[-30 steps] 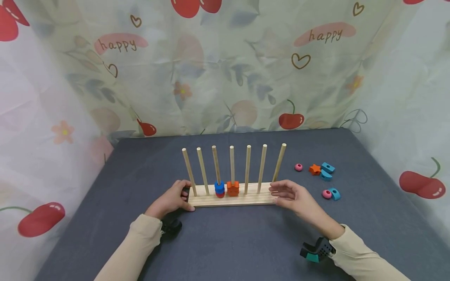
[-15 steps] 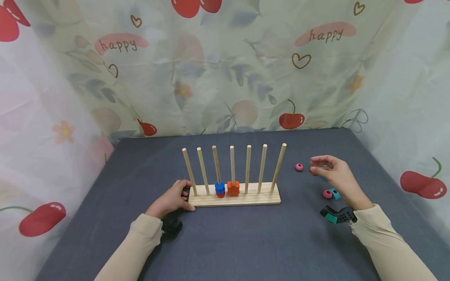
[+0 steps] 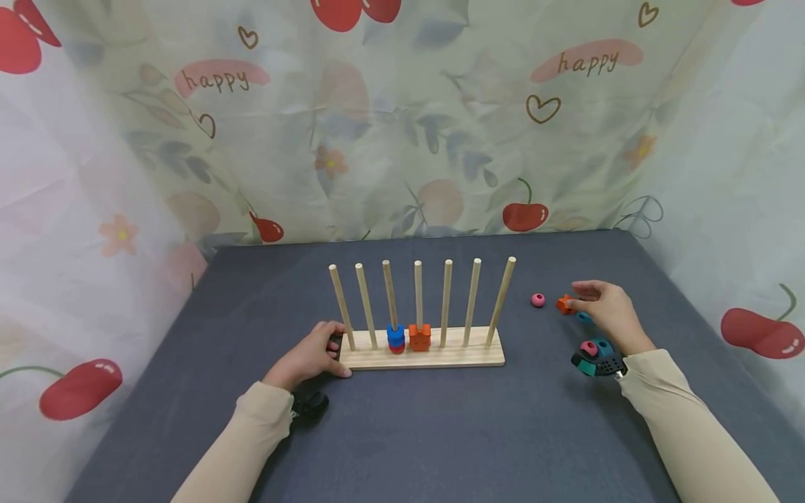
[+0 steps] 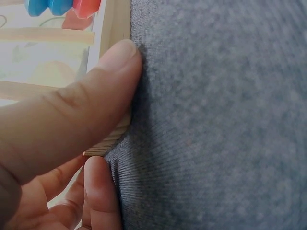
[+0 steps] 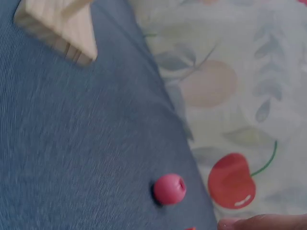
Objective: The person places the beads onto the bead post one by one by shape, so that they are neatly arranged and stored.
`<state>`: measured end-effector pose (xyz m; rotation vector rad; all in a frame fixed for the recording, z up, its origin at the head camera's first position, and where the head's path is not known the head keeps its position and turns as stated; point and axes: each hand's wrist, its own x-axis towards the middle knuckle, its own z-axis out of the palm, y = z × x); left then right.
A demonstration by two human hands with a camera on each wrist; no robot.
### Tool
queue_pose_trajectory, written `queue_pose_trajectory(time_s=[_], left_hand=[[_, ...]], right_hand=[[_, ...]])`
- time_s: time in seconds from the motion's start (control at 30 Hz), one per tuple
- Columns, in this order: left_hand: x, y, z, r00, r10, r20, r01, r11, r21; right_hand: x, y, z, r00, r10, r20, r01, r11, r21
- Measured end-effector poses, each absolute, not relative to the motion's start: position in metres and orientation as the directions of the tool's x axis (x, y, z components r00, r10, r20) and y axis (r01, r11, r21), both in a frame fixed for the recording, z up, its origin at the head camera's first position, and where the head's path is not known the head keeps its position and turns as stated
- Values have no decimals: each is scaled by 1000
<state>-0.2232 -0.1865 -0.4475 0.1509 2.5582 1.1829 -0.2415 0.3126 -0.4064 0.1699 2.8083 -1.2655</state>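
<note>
My left hand [image 3: 314,356] grips the left end of a wooden peg rack [image 3: 446,358]. In the left wrist view, the thumb [image 4: 100,91] lies along the base's edge and other fingers sit by its end. Several upright pegs stand on it. One bears blue and red beads [image 3: 395,339], another orange beads [image 3: 419,337]. To the right, my right hand [image 3: 610,311] is over the loose beads, thumb at an orange star bead [image 3: 562,304], index finger raised apart from the thumb. A blue bead [image 3: 583,317] shows below the hand; another is hidden under it.
A pink round bead [image 3: 537,300] lies left of the star. Nearer my right wrist are another pink bead [image 3: 589,347] and a blue bead [image 3: 604,346], partly covered by the wrist camera [image 3: 597,365]. A patterned curtain [image 3: 377,140] hangs behind the dark table [image 3: 415,440].
My right hand has left the rack's right end and moved right to the loose beads, then lowered slightly over them. The left hand keeps its grip on the rack.
</note>
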Motion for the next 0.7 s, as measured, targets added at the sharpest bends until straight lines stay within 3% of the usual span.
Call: queue_pose_trajectory(time_s=[0.7], left_hand=[[-224,-187,-449,-944,228,-238,-33,654,756]], right_hand=[[-265,317,-433,-991,96,-95,135,760,-635]])
